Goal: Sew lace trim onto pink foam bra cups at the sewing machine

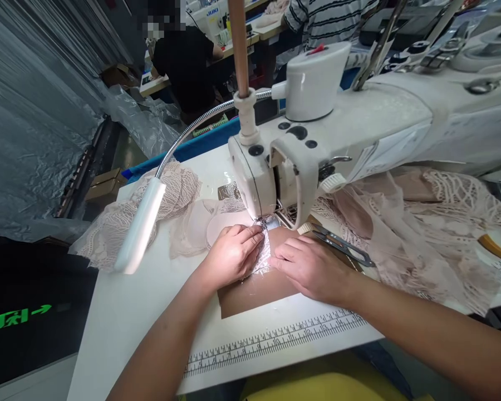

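A strip of pale lace fabric lies under the needle area of a white sewing machine. My left hand presses on its left side, fingers together and tips close to the presser foot. At its right edge, my right hand has curled fingers with the tips pinching the fabric. Beneath both hands is a brown plate on the white table. A sheer beige cup piece extends behind my left hand. Thread snips lie just beyond my right hand.
A lamp on a bendy metal neck hangs at the left, beside bunched lace. More beige lace garments pile up at the right, near orange-handled scissors. A printed ruler runs along the front edge. Two people sit farther back.
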